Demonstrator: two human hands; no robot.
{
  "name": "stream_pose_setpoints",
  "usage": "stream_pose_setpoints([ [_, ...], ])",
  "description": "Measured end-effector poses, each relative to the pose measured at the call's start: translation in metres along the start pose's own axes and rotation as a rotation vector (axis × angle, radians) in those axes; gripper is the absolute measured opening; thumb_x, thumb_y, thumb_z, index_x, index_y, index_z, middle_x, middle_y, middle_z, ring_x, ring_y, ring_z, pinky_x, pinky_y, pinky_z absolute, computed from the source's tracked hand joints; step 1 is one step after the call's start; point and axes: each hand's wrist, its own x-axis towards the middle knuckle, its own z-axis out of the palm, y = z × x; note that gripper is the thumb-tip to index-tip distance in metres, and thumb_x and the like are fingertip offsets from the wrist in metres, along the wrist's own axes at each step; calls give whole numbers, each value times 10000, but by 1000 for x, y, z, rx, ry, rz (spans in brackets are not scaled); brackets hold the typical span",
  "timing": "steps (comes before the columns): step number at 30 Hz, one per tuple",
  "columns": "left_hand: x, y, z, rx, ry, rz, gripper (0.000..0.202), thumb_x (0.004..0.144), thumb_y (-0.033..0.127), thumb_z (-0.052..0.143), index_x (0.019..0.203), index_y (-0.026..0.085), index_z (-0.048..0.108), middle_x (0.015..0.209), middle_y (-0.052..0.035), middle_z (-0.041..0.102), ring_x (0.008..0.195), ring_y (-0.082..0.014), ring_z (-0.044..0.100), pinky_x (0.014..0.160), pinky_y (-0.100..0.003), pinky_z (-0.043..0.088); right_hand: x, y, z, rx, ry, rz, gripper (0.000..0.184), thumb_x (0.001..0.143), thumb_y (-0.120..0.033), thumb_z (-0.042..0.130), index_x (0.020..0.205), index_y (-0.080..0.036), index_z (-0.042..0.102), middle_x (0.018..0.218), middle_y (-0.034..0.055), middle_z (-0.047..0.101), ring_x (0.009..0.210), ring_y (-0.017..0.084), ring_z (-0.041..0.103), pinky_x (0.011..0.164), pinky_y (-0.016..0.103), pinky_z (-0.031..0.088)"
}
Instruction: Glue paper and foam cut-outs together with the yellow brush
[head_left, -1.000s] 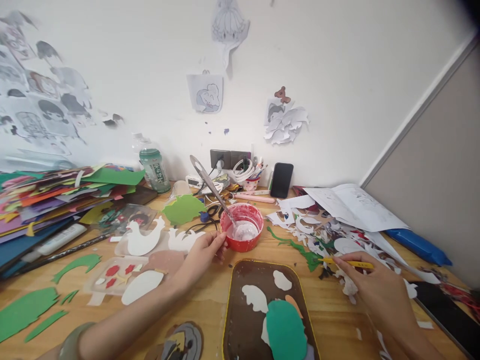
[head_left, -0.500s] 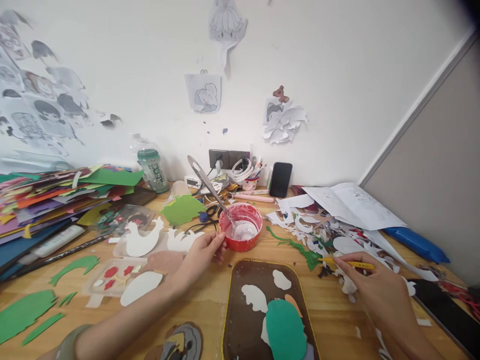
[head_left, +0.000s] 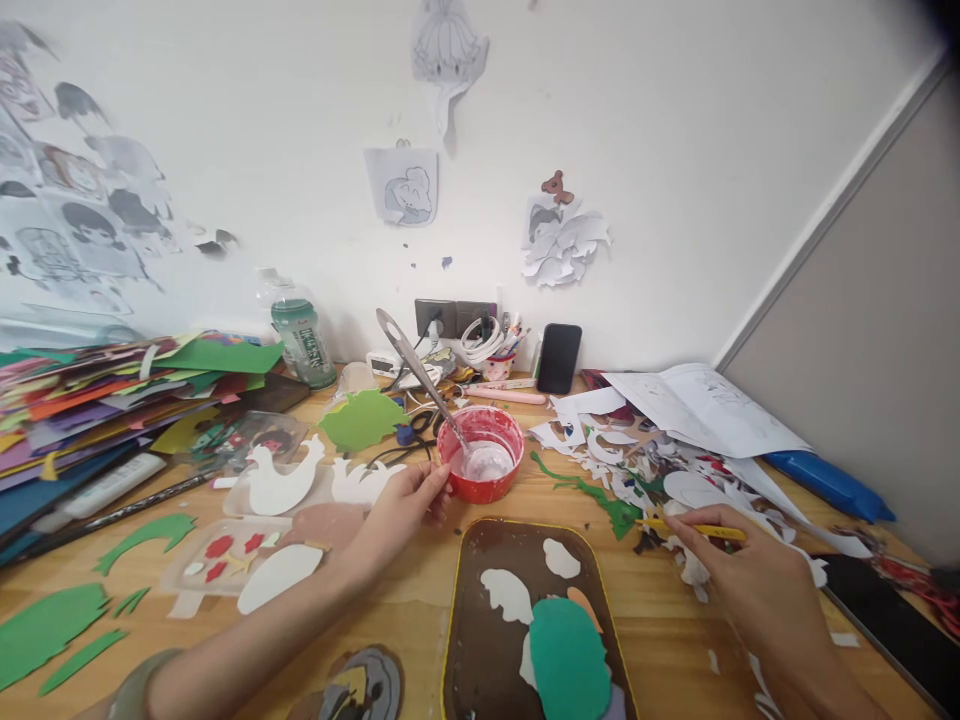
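Observation:
My left hand (head_left: 412, 490) has its thumb and fingers closed on the left side of a red bowl (head_left: 484, 490). White paste lies in the bowl, and a metal spoon-like handle (head_left: 420, 370) leans out of it to the upper left. Pinched in my right hand (head_left: 757, 580) is a slim yellow pen-like tool (head_left: 705, 530), its tip pointing left beside green scraps (head_left: 619, 512). Between my hands and nearer to me lies a brown tray (head_left: 491, 545) with white cutouts (head_left: 506, 595) and a teal cutout (head_left: 570, 655).
Coloured sheets (head_left: 135, 400) are piled on the left, near a green bottle (head_left: 304, 340). White and green cutouts (head_left: 281, 482) lie around my left arm. Paper scraps (head_left: 600, 450) cover the right side, with a blue packet (head_left: 829, 485) behind. A phone (head_left: 559, 358) leans against the wall.
The whole view has shifted very slightly. Both hands keep their places, with the same grip on the bowl and the yellow tool.

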Motion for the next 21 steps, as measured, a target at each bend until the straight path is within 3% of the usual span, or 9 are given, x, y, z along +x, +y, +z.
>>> stream_pose_setpoints([
  [10, 0, -1, -1, 8, -1, 4, 386, 765, 533, 491, 685, 156, 472, 623, 25, 484, 550, -100, 461, 537, -204, 402, 5, 4, 1, 0, 28, -10, 393, 628, -620, 538, 757, -263, 640, 662, -5, 641, 588, 205, 569, 514, 296, 382],
  [21, 0, -2, -1, 4, -2, -5, 394, 764, 542, 488, 688, 156, 459, 625, 28, 480, 549, -99, 458, 541, -207, 397, -6, -4, 0, 17, -6, 21, 344, 639, -591, 561, 742, -266, 607, 462, -46, 548, 436, 170, 472, 470, 284, 335],
])
